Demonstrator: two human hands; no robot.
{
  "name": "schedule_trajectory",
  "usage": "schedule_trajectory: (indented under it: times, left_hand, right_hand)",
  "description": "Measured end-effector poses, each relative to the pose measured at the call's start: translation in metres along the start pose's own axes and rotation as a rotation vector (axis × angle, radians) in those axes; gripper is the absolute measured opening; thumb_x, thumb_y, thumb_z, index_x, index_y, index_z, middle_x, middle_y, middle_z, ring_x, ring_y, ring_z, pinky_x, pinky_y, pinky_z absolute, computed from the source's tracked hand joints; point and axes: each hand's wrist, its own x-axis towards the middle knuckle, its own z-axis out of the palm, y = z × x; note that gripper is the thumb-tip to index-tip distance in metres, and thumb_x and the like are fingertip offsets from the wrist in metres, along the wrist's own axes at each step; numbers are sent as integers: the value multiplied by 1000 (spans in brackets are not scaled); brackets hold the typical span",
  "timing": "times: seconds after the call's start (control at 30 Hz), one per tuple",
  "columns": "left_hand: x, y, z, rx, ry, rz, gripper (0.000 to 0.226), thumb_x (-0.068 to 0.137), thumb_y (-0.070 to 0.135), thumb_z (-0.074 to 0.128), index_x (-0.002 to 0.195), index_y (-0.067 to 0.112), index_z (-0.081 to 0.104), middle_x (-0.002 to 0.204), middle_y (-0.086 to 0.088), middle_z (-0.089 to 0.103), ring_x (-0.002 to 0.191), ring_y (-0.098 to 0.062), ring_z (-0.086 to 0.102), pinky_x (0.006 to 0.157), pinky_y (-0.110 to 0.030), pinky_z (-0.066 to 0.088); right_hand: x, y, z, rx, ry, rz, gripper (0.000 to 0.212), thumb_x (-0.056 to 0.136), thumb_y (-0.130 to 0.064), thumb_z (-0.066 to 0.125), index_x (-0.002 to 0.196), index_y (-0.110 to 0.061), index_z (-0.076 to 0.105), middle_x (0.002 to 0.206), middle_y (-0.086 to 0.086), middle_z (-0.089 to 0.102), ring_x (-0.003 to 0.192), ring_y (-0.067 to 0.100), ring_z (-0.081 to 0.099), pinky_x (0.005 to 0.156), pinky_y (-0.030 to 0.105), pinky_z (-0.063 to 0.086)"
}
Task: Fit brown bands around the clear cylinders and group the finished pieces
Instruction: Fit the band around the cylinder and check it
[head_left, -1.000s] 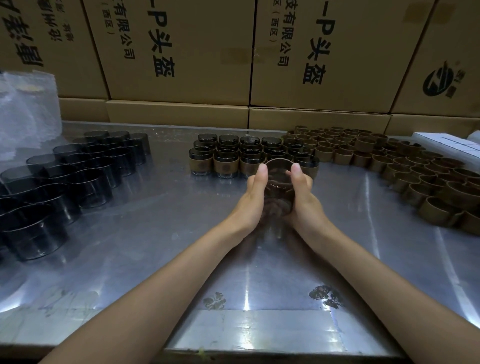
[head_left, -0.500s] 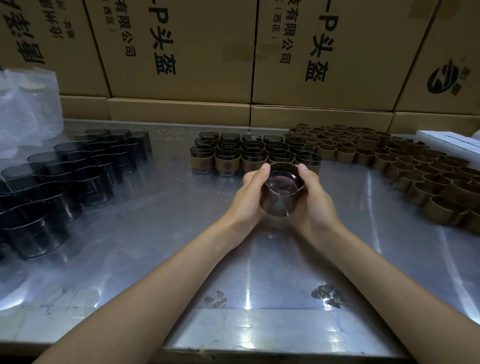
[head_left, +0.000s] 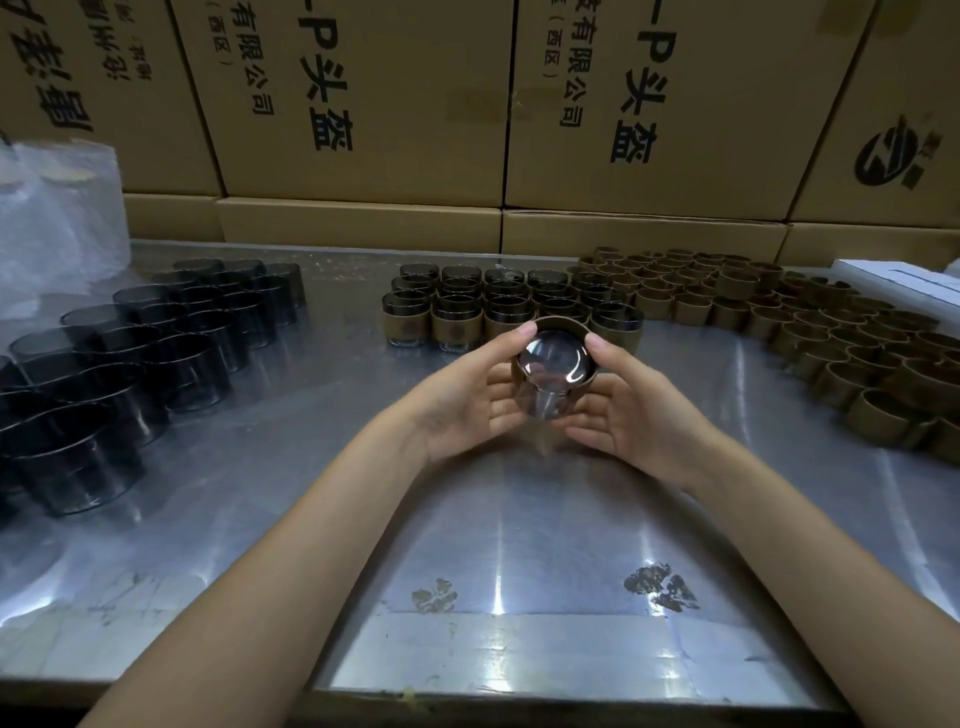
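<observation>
Head view shows your left hand (head_left: 467, 400) and right hand (head_left: 628, 410) closed from either side on one smoky clear glass cylinder (head_left: 555, 364), held tipped above the steel tabletop (head_left: 498, 519) with one round end turned up toward you. A brown paper band (head_left: 566, 326) rings that upturned end, and your thumbs press on its rim; judging by the bare glass showing lower down between your palms, the band is only partly slid on.

Just beyond your hands stands the block of finished banded cylinders (head_left: 498, 306), several rows deep (I cannot count them exactly, since the back rows overlap). On your left the crowd of bare dark-tinted cylinders (head_left: 135, 348) is still large, and on your right a wide spread of loose brown paper bands (head_left: 810, 332) waits.

So I judge you well short of halfway: one piece in hand needs seating and then a place in the finished block, and most of the stock remains.
</observation>
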Motion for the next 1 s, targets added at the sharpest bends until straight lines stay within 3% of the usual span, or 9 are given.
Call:
schedule_trajectory:
  times: [0.1,0.2,0.3,0.47,0.6,0.73,0.83,0.9,1.0]
  left_hand:
    - [-1,0,-4,-12,-26,-76,60,68,52,72,110,9,64,103,-3,72,92,-13,70,76,-23,55]
    - [-2,-2,-4,-93,-108,-51,55,57,44,85,100,13,72,101,-6,72,88,-16,71,73,-25,56]
    - [-3,-4,-4,-111,-192,3,72,40,46,94,101,13,72,104,-9,72,96,-18,70,82,-28,57]
    - [-3,-10,-4,-82,-297,128,85,44,51,91,114,12,62,112,-8,70,101,-17,67,89,-26,54]
    - [-3,-10,-3,-31,-372,170,73,51,53,86,113,21,67,115,-2,69,107,-13,65,88,-22,52]
    - [-1,-11,-3,-15,-385,176,76,50,52,86,116,20,65,117,-3,68,110,-14,64,90,-23,52]
    - [-3,-9,-2,-47,-340,172,83,52,55,86,121,16,61,121,-8,65,113,-19,62,94,-30,51]
    - [-3,-5,4,-27,-215,156,88,59,70,72,121,9,60,121,-13,64,115,-26,59,100,-36,48]
    - [-1,-2,22,62,98,216,79,74,76,36,88,3,62,92,-21,60,90,-33,57,87,-38,42]
  right_hand:
    - [-2,-2,-2,10,-25,5,67,61,-66,64,105,-15,67,98,5,70,91,12,70,82,28,46]
    - [-4,-2,-4,102,-63,-12,54,69,-60,60,105,-20,69,102,2,72,91,11,69,82,29,43]
    - [-6,1,-1,233,-125,-85,44,72,-56,63,100,-25,76,103,1,71,91,12,66,81,26,46]
    - [-7,0,7,398,-245,-157,71,43,-51,92,102,-16,76,114,7,69,104,17,66,86,25,54]
    - [-11,-1,9,451,-284,-187,73,42,-43,95,103,-9,75,109,10,71,100,19,68,79,26,56]
    - [-13,-3,9,434,-291,-207,75,44,-43,94,106,-7,73,111,11,70,102,19,68,79,26,56]
    - [-13,-4,8,389,-232,-210,80,49,-52,89,114,-9,69,117,14,67,107,21,65,85,28,55]
    - [-13,-6,13,300,-112,-219,80,65,-65,69,118,-5,65,123,20,63,111,25,62,95,34,50]
    - [-11,-4,30,70,191,-353,57,79,-63,48,86,-11,72,90,14,71,86,18,67,84,32,52]
